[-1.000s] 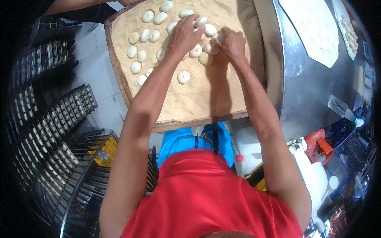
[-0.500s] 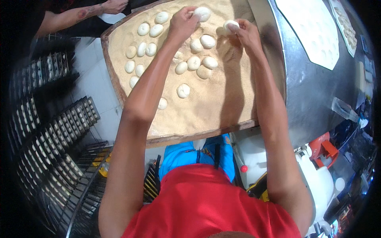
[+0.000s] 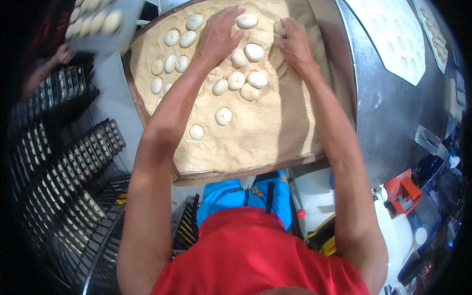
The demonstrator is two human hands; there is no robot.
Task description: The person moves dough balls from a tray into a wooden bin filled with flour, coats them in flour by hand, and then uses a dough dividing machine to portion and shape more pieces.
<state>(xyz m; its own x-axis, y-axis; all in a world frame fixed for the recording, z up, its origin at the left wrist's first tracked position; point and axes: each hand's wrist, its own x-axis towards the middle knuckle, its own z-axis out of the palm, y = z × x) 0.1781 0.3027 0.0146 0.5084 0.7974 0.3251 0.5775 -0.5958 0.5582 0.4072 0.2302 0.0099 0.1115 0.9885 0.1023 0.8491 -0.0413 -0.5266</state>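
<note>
A wooden tray [image 3: 231,152] of tan crumbs holds several round white dough pieces [image 3: 223,116]. My left hand [image 3: 220,39] is over the back middle of the tray, its fingers apart with nothing in them, just left of an oval dough piece [image 3: 247,21]. My right hand [image 3: 295,46] is at the back right, its fingers curled on a small dough piece [image 3: 280,28], partly hidden by them. More pieces lie between and below my hands.
A co-worker's hand [image 3: 63,55] is beside a raised tray of dough [image 3: 96,22] at upper left. Racks of loaded trays [image 3: 73,162] stand on the left. A metal surface [image 3: 393,123] on the right carries a white mould sheet [image 3: 388,34] and a clear container [image 3: 427,137].
My left hand has let go of the dough it lifted a half second ago and opened. My right hand has moved slightly up and left. The co-worker's tray of dough has appeared at upper left.
</note>
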